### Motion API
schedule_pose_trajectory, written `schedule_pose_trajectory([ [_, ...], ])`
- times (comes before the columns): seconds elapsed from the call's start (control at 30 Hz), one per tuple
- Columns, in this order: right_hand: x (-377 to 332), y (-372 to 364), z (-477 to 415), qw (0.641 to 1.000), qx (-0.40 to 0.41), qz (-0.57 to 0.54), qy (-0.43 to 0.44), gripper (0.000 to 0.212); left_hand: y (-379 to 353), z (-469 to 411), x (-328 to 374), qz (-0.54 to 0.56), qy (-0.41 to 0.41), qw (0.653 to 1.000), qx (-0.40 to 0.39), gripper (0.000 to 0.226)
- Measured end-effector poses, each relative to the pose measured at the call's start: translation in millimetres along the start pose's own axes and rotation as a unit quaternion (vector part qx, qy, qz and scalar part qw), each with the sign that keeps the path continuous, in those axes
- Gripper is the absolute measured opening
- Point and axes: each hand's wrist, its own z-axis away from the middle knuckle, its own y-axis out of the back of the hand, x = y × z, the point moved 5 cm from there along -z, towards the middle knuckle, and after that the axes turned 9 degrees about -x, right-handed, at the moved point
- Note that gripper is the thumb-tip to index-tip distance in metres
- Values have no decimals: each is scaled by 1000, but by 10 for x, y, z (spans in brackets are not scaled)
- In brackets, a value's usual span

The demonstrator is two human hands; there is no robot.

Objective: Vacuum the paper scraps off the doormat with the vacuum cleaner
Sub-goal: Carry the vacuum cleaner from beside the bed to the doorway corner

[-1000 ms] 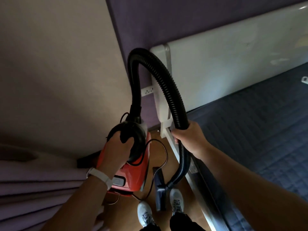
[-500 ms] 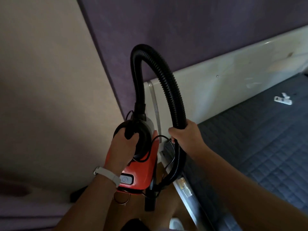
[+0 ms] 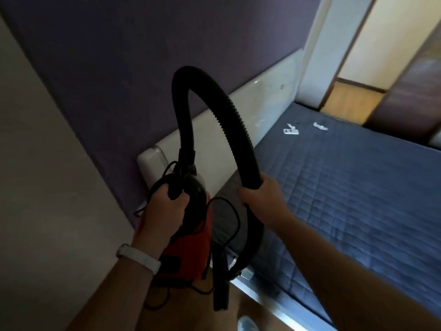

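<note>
Dim room with a purple wall [image 3: 148,68] behind a white board [image 3: 269,99], and a dark blue quilted mat [image 3: 358,199] spread to the right of that board; beyond the mat's far end, a strip of wooden floor [image 3: 350,101] beside a pale door frame [image 3: 317,48]. Two small white paper scraps [image 3: 290,130] lying on the mat near its far end, close to the board, well apart from the vacuum cleaner [image 3: 191,249]. Left hand [image 3: 164,211] closed around the black handle on top of the red vacuum cleaner, white wristband [image 3: 138,258] on that wrist. Right hand [image 3: 262,199] wrapped tight around the black ribbed hose [image 3: 214,101], which arches up in front of the board and drops to a dark nozzle [image 3: 220,287] hanging below the vacuum cleaner. Thin black cord [image 3: 235,218] looping between the two hands. Compared with half a second ago, view swung right: more of the mat showing, a second scrap and the doorway now in sight, the beige wall [image 3: 35,163] taking less of the left side. No readable writing or brand on anything; too blurred to tell
</note>
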Motion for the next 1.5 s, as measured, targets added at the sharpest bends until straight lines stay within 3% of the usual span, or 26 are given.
schedule_pose_trajectory([
  [0.1,69,243,296,997,71,16,-16,31,-194,20,64,-14,-27,997,-71,18],
  [0.33,275,808,1204,983,172,19,-67,17,-908,342,206,-47,-77,976,-199,17],
  [0.6,719,1509,2484,940,323,-24,-107,23,-2014,1200,332,-64,-90,941,-319,17],
  [0.9,1195,2412,4528,888,440,-35,-129,33,-3364,2772,453,-124,-141,876,-445,25],
  [1.2,1627,3212,6586,835,537,-42,-116,32,-4667,4615,534,-132,-177,832,-508,17],
  [1.5,1876,3665,8071,762,634,-36,-126,30,-5649,5974,705,-150,-226,763,-587,15],
])
